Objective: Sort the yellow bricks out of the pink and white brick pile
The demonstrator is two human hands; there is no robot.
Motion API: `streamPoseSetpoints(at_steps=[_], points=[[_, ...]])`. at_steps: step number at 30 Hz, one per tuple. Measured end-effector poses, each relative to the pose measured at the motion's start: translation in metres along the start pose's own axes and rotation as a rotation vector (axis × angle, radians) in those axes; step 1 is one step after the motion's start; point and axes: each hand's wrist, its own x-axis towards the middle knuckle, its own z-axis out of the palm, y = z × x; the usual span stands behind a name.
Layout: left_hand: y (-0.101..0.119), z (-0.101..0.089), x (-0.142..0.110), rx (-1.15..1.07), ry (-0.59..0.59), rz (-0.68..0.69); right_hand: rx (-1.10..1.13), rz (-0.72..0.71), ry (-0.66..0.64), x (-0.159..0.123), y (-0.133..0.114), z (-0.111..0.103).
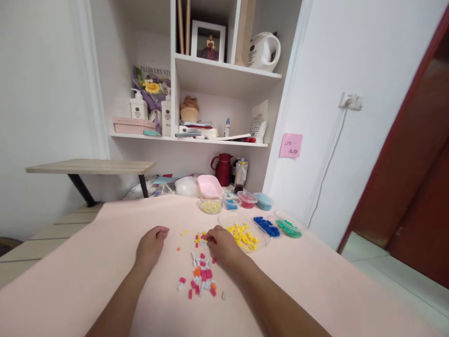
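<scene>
The small mixed pieces (pixel 198 239), pink, yellow and whitish, lie on the pale pink cloth (pixel 105 262), right at the fingertips of the right hand (pixel 220 243). Those fingers are bent down and drawn in narrow, touching the edge of the little group; from here I cannot tell whether they have hold of a piece. The left hand (pixel 150 248) rests over the cloth, well apart from the right, its fingers curled narrow. I cannot tell whether its tips meet or hold anything.

Between the two hands lie an orange piece (pixel 178 249) and a few yellow and white bits (pixel 184 232). Nearer the person than the right fingertips spreads a larger cluster (pixel 204 275) of deep pink, white and orange pieces.

Just beyond the right hand's knuckles, to the right, yellow pieces (pixel 242 236) fill a clear, shallow tray (pixel 261 244). Farther right of the fingers come dark blue pieces (pixel 267 226), then a tub of green ones (pixel 289 228). Straight ahead of the right fingers stand a tub of pale yellow pieces (pixel 211 207) and a pink container (pixel 209 186), and behind them a dark red jug (pixel 223 171) under the white shelves (pixel 228 70).
</scene>
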Motion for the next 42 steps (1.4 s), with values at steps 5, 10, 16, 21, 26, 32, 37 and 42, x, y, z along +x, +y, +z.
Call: streamPoseSetpoints(at_steps=[5, 10, 16, 21, 26, 32, 37, 42], points=[[0.001, 0.0, 0.0, 0.006, 0.006, -0.003, 0.012, -0.009, -0.012, -0.001, 0.001, 0.0], [0.004, -0.001, -0.001, 0.015, -0.002, -0.009, 0.012, 0.007, -0.001, -0.002, -0.002, -0.004], [0.005, -0.002, -0.002, 0.005, 0.0, -0.002, 0.011, 0.013, 0.009, -0.003, -0.004, -0.006], [0.006, -0.002, -0.004, -0.008, 0.015, 0.006, 0.029, 0.014, 0.027, -0.005, -0.005, -0.005], [0.005, -0.002, -0.002, -0.004, 0.012, 0.011, 0.051, 0.034, 0.13, -0.002, 0.006, -0.021], [0.002, -0.002, 0.002, 0.011, 0.019, 0.02, 0.023, 0.14, 0.373, -0.001, 0.042, -0.052], [0.0, -0.001, 0.003, 0.016, 0.056, 0.039, 0.048, 0.114, 0.444, -0.002, 0.042, -0.05], [-0.002, 0.0, 0.004, 0.047, 0.066, 0.046, 0.23, -0.069, 0.258, -0.001, 0.012, -0.023]])
